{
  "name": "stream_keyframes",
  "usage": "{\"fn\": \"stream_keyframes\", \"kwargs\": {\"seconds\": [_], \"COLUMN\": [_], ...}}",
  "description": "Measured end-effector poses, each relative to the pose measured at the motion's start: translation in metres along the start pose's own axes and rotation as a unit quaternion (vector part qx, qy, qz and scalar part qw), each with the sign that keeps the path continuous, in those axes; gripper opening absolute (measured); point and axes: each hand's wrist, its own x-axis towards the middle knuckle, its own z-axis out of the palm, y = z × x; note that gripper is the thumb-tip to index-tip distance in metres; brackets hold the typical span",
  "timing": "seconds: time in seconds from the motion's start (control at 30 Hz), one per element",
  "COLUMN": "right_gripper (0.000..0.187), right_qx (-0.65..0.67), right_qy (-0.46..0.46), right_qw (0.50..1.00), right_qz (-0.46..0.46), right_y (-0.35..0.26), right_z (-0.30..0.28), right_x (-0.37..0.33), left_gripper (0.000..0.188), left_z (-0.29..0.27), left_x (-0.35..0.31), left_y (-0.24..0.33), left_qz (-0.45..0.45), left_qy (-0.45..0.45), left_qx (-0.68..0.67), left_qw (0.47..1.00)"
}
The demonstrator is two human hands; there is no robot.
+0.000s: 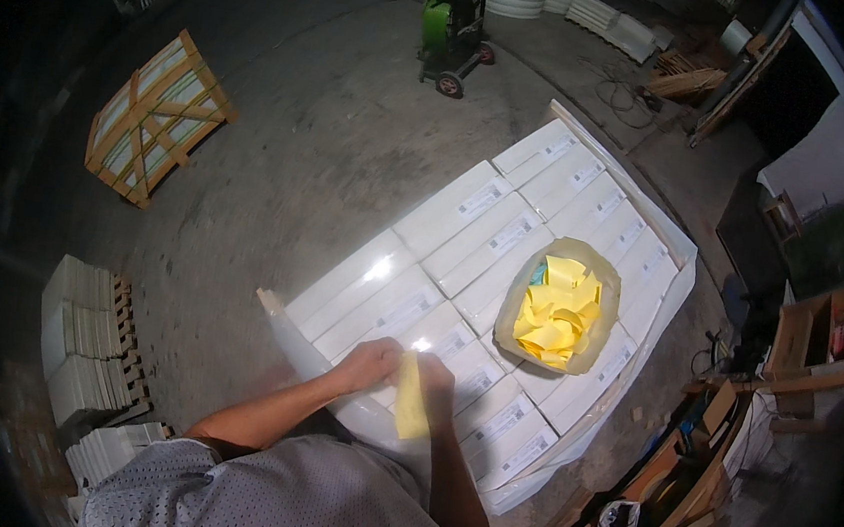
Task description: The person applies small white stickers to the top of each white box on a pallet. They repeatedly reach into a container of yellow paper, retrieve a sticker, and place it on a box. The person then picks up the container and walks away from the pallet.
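Close in front of my body, a pale yellow sheet hangs down between my two hands. My left hand is closed at its upper left edge, and my right hand grips its upper right side. The fingertips are partly hidden by the sheet and by glare. Below my hands lie rows of white wrapped boxes with printed labels. On them, right of my hands, stands a cut-open, cloudy plastic tub holding many loose yellow pieces and a bit of teal.
Clear film and wooden strips edge the stack of boxes. A wooden crate stands far left, with stacked white slabs nearer. A wheeled green machine is at the back. Wooden bins line the right side.
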Motion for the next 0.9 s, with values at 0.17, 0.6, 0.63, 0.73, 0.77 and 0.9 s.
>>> {"fn": "stream_keyframes", "kwargs": {"seconds": [0.17,0.6,0.63,0.73,0.77,0.9], "right_gripper": [0.013,0.021,0.020,0.018,0.017,0.012], "right_qx": [0.150,-0.020,0.026,0.244,0.103,0.353], "right_qy": [0.081,0.478,0.493,0.482,0.451,0.465], "right_qw": [0.962,0.868,0.864,0.835,0.879,0.793], "right_qz": [0.212,0.130,0.102,0.109,0.114,0.172], "right_y": [0.036,0.156,0.149,0.131,0.128,0.129], "right_z": [-0.006,-0.129,-0.138,-0.151,-0.151,-0.120], "right_x": [-0.013,-0.084,-0.088,-0.099,-0.101,-0.114], "left_gripper": [0.016,0.013,0.013,0.018,0.024,0.014], "left_z": [0.005,0.041,0.042,0.065,0.073,0.136], "left_x": [0.012,0.047,0.057,0.093,0.111,0.166], "left_y": [-0.002,0.120,0.135,0.164,0.173,0.171], "left_qz": [-0.015,0.128,0.166,0.249,0.244,0.410], "left_qy": [-0.037,0.057,0.035,0.009,0.051,0.122], "left_qx": [0.004,-0.245,-0.269,-0.195,-0.019,0.338], "left_qw": [0.999,0.959,0.948,0.948,0.968,0.838]}}
